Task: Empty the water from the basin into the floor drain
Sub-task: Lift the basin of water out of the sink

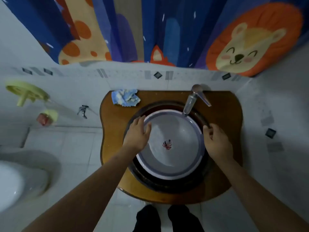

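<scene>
While basin sits sinkbound, both hands at rim.

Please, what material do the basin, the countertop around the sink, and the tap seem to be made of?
The basin looks like plastic: pale lilac, smooth, thin rolled rim, printed leaf at the bottom. The countertop looks like varnished wood, warm brown with a glossy sheen, though laminate is possible. The tap looks like chromed metal, silvery and reflective.

No words, brand names, labels or numbers can be read anywhere; the curtain at the far side carries only cartoon animals (a lion, a fox, a giraffe), no lettering; the basin bears a small leaf-like mark on its bottom, not a readable sign.
</scene>
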The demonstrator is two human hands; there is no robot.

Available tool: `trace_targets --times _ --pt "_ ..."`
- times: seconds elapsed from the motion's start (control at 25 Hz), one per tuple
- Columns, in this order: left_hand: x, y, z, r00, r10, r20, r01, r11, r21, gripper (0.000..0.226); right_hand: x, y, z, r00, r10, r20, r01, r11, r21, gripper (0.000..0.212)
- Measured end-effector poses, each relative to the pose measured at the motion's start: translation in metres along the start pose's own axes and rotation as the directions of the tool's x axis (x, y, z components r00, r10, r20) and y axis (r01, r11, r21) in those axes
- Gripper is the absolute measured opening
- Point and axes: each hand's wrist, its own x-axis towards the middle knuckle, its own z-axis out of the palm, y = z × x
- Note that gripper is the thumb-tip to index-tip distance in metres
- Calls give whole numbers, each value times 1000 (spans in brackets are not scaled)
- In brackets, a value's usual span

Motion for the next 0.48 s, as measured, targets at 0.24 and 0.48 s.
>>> trace_targets --times 0.24,0.48 --pt "17 -46 37 960 -251 123 251 968 19 53 15 38 45 926 268 267 -295 953 66 61" --pt "39 -70 55 911 -379 160 391 919 -48 51 26 56 71 824 382 418 -432 902 28 56"
